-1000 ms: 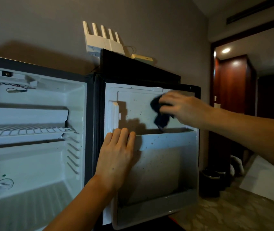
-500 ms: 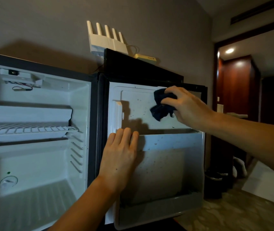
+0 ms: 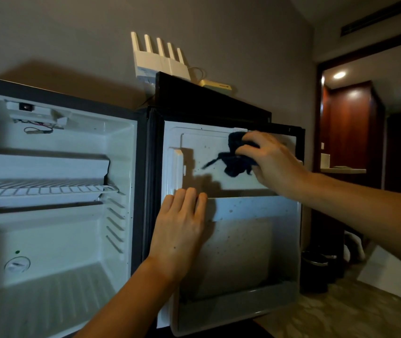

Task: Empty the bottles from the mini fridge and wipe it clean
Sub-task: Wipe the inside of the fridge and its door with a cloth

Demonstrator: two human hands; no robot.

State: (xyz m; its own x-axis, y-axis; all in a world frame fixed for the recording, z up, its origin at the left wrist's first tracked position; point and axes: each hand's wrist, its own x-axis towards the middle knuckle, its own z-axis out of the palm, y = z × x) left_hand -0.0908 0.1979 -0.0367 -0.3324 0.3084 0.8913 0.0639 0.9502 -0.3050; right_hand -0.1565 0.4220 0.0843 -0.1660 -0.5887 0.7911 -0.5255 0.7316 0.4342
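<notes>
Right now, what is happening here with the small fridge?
A person is wiping the inside of the open fridge door. The right hand grips a dark cloth against the upper door panel, which shows dark specks. The left hand rests flat on the door's inner edge, apparently steadying it. The fridge interior shows a wire shelf and no bottles. A white router sits on top.

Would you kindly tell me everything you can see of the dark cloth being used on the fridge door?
The dark cloth looks navy or black, soft and bunched into a wad, with a thin strand trailing to the left. The right hand grips it and holds it against the upper white inner panel of the open fridge door, above the door shelf. That panel is dotted with dark specks.
</notes>
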